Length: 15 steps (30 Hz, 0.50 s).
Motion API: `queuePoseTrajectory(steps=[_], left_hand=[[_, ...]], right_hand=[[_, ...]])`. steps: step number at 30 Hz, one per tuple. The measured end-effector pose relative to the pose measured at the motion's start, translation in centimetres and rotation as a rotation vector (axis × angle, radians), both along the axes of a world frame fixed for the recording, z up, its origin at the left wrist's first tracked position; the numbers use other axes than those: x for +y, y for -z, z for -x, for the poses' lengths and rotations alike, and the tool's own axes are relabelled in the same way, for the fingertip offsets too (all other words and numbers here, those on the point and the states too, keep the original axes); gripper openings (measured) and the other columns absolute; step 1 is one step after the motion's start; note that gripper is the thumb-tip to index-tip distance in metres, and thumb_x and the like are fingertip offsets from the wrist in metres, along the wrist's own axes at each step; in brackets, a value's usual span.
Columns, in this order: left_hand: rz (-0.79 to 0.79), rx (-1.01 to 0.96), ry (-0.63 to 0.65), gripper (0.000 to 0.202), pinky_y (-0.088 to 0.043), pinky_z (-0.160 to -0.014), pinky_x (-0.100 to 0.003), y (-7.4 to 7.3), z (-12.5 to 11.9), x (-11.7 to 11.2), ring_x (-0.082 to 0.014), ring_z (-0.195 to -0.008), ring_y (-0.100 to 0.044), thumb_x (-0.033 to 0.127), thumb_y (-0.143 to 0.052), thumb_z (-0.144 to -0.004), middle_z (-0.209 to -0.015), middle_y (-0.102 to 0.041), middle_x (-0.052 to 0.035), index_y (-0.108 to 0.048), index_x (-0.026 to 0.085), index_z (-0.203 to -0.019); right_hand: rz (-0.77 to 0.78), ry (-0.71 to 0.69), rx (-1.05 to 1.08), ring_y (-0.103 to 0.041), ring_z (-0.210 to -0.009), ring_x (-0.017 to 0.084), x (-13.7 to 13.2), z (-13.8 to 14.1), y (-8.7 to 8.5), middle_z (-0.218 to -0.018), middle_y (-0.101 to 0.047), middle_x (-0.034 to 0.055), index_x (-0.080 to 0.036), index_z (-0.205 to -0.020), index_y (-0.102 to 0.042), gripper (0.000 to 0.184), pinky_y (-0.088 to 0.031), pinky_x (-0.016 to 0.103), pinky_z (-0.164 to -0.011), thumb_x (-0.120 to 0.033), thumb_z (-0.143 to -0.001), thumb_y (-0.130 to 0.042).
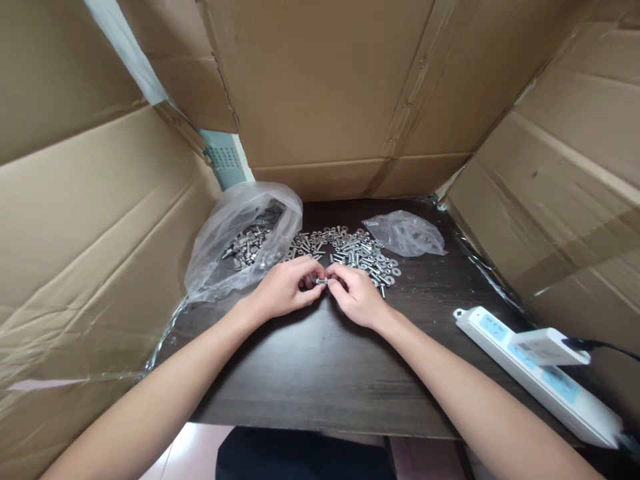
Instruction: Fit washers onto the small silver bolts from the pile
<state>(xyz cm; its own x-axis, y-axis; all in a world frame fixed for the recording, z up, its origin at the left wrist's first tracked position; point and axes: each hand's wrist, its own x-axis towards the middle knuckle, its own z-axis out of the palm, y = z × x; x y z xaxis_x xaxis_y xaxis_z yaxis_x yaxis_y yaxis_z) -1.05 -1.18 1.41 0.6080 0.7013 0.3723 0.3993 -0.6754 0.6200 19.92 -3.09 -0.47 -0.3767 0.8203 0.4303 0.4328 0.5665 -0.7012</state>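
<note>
Between my two hands, just above the dark table, is a small metal bolt (321, 281) with what looks like a nut on it. My left hand (287, 287) pinches its left end between thumb and fingers. On the right end, the fingertips of my right hand (356, 293) are closed, and they partly hide that end. Right behind my hands lies a loose pile of bolts, nuts and washers (357, 250). To the left, a clear plastic bag (210, 247) lies with its mouth open, holding many small metal fittings (250, 245).
A smaller clear plastic bag (407, 233) lies at the back right. A white power strip (530, 373) with a plugged-in adapter (550, 347) runs along the table's right side. Cardboard walls (325, 87) enclose the dark wooden table (320, 380) at the back and both sides.
</note>
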Motion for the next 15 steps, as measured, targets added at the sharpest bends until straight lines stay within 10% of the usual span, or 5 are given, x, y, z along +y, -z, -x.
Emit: queuePoseTrajectory(steps=[15], left_hand=[[-0.009, 0.007, -0.007, 0.01, -0.049, -0.069, -0.025, 0.07, -0.11, 0.09, -0.0124, -0.072, -0.062, 0.019, -0.066, -0.091, -0.095, -0.064, -0.0003, -0.063, 0.019, -0.1]], right_hand=[[-0.018, 0.014, -0.002, -0.057, -0.064, 0.017, -0.12, 0.11, 0.11, -0.075, -0.063, 0.0004, -0.019, -0.092, -0.061, 0.011, -0.04, 0.028, -0.064, -0.019, -0.093, -0.05]])
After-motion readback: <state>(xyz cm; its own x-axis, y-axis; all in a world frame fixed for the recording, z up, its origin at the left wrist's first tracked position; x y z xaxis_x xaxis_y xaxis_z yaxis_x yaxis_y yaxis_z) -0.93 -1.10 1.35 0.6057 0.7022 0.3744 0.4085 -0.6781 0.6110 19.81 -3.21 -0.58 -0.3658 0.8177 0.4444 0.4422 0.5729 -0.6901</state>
